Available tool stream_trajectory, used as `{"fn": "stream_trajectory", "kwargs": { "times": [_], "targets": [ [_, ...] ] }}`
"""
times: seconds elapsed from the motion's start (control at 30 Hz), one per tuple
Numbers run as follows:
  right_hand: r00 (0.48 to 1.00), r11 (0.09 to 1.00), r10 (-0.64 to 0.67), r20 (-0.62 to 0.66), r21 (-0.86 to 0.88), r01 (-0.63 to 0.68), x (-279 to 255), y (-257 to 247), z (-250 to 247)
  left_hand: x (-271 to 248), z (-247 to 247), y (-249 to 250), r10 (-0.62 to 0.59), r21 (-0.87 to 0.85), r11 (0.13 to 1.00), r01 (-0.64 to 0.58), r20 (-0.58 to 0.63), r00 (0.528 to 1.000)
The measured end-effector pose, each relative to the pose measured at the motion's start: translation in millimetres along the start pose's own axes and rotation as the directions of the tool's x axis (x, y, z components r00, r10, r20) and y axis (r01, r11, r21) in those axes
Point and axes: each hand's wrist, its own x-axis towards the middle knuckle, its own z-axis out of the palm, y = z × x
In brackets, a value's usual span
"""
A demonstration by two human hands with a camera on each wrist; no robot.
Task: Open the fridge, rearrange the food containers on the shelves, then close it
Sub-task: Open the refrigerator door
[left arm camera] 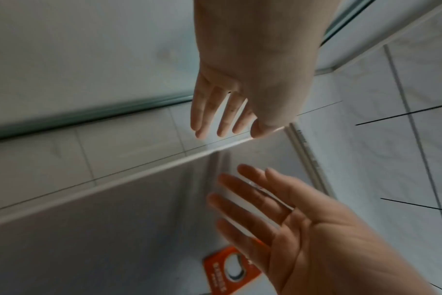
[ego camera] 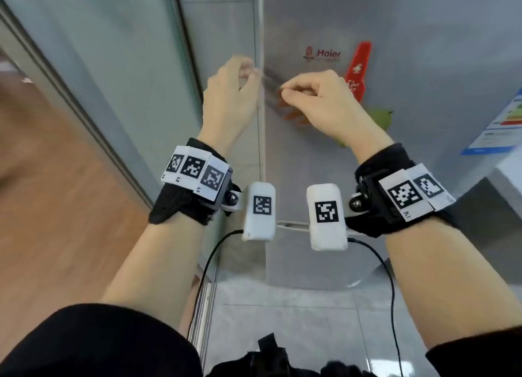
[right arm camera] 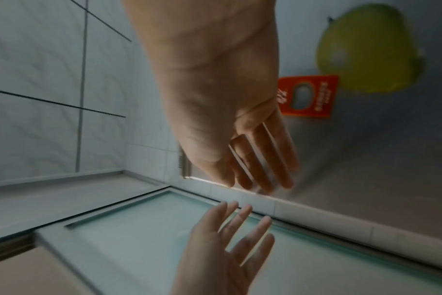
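The grey fridge door (ego camera: 423,32) with a red logo is closed and fills the upper right of the head view. Its left edge (ego camera: 261,108) runs vertically between my hands. My left hand (ego camera: 230,94) is raised just left of that edge, fingers loosely bent, holding nothing. My right hand (ego camera: 310,94) hovers in front of the door just right of the edge, also empty. The wrist views show my left hand (left arm camera: 222,115) and right hand (right arm camera: 260,165) with relaxed, mostly straight fingers close to the door edge (left arm camera: 164,167). No food containers are visible.
A frosted glass panel (ego camera: 113,52) stands left of the fridge, with a wooden surface (ego camera: 56,193) beyond it. On the door are a red tag (ego camera: 358,66), a green fruit-shaped magnet (ego camera: 381,118) and a blue-white label (ego camera: 502,128). Pale floor tiles (ego camera: 282,320) lie below.
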Motion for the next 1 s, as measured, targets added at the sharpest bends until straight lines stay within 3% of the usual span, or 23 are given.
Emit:
{"fn": "stream_trajectory", "kwargs": {
  "times": [0.17,0.3,0.47,0.8,1.0],
  "targets": [
    [0.991,0.990,0.132,-0.022,0.043,-0.131,17.7,15.1,20.4,26.3,19.3,-32.8,-0.126,-0.229,0.957,0.180,0.232,0.964],
    [0.983,0.975,0.183,-0.011,0.126,-0.180,23.8,20.9,26.9,36.1,25.5,-42.3,-0.170,-0.424,0.856,0.297,0.311,0.935],
    [0.969,0.942,0.248,0.022,0.229,-0.246,24.1,23.8,30.5,42.8,25.4,-57.6,-0.176,-0.536,0.751,0.385,0.399,0.900],
    [0.964,0.930,0.264,0.031,0.256,-0.263,6.0,19.8,27.3,39.9,21.1,-52.6,-0.199,-0.545,0.733,0.407,0.400,0.895],
    [0.969,0.932,0.239,0.065,0.266,-0.247,-31.9,14.1,19.0,3.7,13.3,-47.4,-0.217,-0.534,0.756,0.379,0.341,0.915]
  ]
}}
